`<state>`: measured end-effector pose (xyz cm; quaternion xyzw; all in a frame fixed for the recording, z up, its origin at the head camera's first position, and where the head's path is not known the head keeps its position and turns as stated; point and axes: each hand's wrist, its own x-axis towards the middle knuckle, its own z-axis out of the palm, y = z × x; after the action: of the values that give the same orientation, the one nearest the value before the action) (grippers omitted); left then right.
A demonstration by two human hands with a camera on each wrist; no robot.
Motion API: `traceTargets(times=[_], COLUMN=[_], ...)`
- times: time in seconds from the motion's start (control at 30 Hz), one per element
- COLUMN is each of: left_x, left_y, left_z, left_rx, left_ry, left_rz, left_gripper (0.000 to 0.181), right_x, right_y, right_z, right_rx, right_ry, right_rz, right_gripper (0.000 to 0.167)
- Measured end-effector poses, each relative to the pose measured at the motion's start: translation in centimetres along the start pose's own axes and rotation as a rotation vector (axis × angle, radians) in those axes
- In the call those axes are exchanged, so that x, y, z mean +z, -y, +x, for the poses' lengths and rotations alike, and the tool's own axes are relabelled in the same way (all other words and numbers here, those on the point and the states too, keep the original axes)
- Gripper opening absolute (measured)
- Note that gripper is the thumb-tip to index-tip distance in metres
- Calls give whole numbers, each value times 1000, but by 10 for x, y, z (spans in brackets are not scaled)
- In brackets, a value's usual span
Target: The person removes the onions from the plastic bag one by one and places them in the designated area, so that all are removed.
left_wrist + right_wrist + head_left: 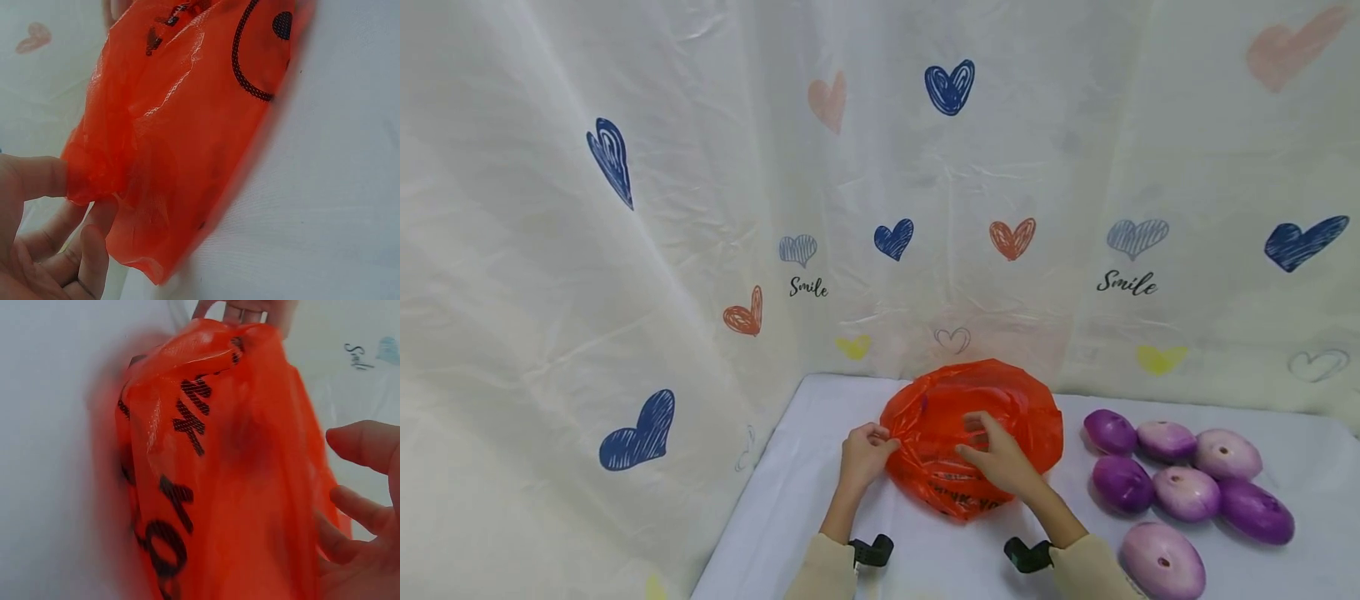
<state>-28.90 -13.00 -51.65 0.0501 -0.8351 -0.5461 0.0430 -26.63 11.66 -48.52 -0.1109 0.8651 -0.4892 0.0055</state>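
Note:
A thin red plastic bag (1015, 400) with black printing stands puffed out on the white-covered table. At its left side, my left hand (867, 457) pinches a fold of the bag between thumb and fingers; the left wrist view shows the gathered film (94, 178) at the fingertips. My right hand (1000, 458) is over the bag's front right, thumb and fingers spread apart. In the right wrist view those fingers (359, 447) are beside the red film, with nothing pinched between them. The bag's contents cannot be made out.
Several glossy egg-shaped purple things (1122, 483), some paler pink with a small dark hole (1163, 561), lie in a group right of the bag. A pale curtain (1045, 150) printed with hearts hangs behind the table (790, 475) and along its left side.

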Motion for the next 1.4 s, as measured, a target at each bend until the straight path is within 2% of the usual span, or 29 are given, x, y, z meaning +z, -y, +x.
traceTargets(times=[0.17,0.27,0.47,0.7,1.1,1.27,1.4], left_x=[0,0,-1,-1,1,0,-1], left_y=[0,0,1,2,0,1,2], left_z=[0,-1,-2,0,0,1,1], left_rx=[-3,-2,-10,-5,11,16,8], left_ry=[5,2,5,6,-6,-10,-10], left_rz=[-5,-7,-9,-13,-11,-8,-9], left_gripper=[13,13,12,11,11,12,11], right_x=[21,29,42,53,60,64,68], right_y=[-3,-2,0,-4,-7,-1,0], right_z=[24,36,62,87,106,107,110], right_rx=[37,28,37,96,141,159,147], right_ry=[3,26,73,70,54,15,-23], right_rz=[-75,-119,-163,-193,-218,-209,-223], right_gripper=[57,60,71,83,72,69,61])
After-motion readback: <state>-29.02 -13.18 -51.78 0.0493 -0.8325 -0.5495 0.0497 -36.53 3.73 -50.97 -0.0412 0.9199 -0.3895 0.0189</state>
